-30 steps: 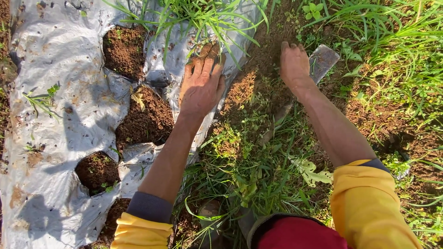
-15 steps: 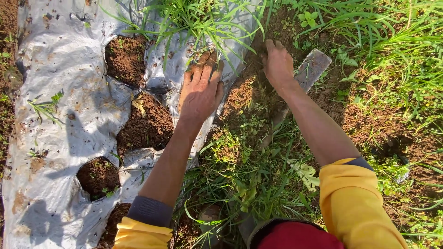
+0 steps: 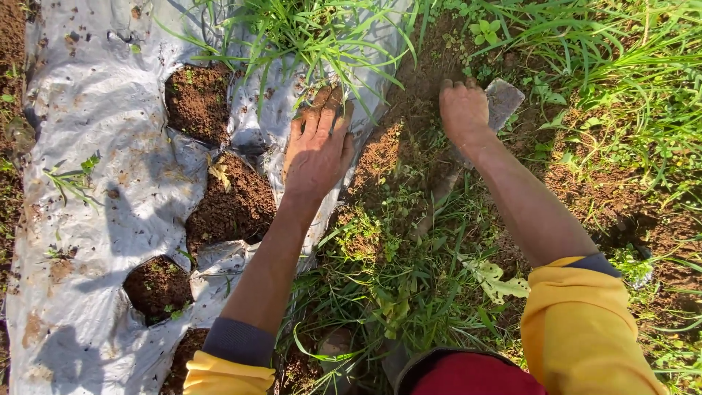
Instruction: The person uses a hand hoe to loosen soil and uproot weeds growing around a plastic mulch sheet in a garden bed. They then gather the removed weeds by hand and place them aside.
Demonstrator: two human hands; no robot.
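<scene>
1. Two bare hands work the ground beside a grey plastic sheet (image 3: 95,117).
2. Left hand (image 3: 316,150) lies flat on the sheet's right edge, fingers spread a little and caked with soil, tips at a clump of grass (image 3: 307,29).
3. Right hand (image 3: 463,111) presses on bare soil (image 3: 409,95) right of the sheet, fingers curled down; whether they hold anything cannot be told.
4. Touching that hand's far side lies a flat metal blade (image 3: 506,99).
5. Round holes (image 3: 197,102) in the sheet show brown earth.

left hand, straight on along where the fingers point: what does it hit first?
The left hand points up-frame along the silver plastic sheet. First in line looks like the grass clump sprawling over the sheet's edge; its fingertips seem already at the blades, though depth is unclear.
</scene>
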